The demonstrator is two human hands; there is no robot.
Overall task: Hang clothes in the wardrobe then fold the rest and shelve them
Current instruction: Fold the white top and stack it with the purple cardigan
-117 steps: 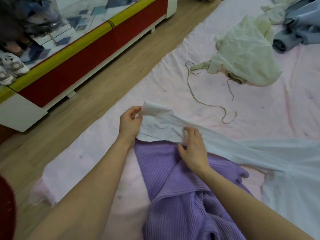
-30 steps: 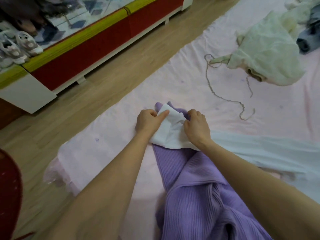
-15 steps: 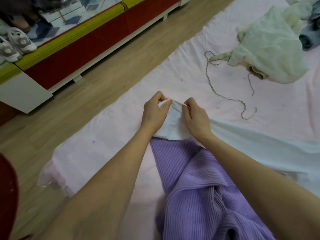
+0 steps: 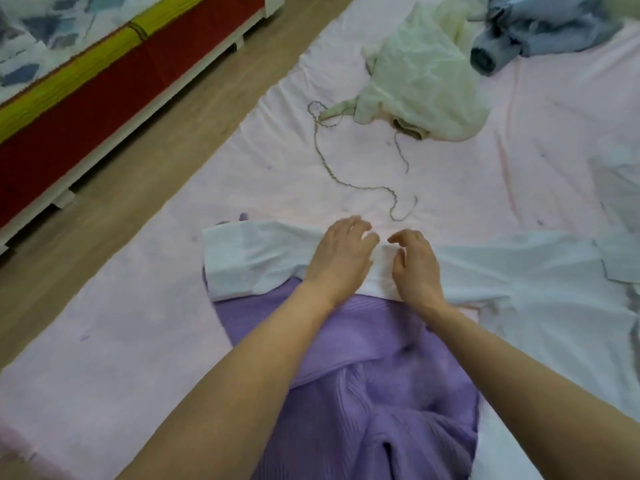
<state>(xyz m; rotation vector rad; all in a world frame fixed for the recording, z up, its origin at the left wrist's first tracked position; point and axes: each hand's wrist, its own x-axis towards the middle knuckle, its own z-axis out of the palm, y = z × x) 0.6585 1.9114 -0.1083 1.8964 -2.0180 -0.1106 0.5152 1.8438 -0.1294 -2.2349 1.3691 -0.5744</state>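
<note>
Both hands, left [image 4: 341,254] and right [image 4: 414,263], rest loose-fingered on the white shirt's [image 4: 519,271] sleeve atop the purple sweater [image 4: 363,375] on the sheet [image 4: 138,323], folding barely begun, cream [image 4: 415,74] and blue [image 4: 540,26] garments untouched.

1. Bare pink sheet [image 4: 121,323] is lying open left of the purple sweater [image 4: 363,375].
2. A loose cord [image 4: 346,183] is trailing across the sheet just beyond the white sleeve [image 4: 256,259].
3. A cream garment [image 4: 422,84] and a blue garment [image 4: 540,26] are occupying the far side.
</note>
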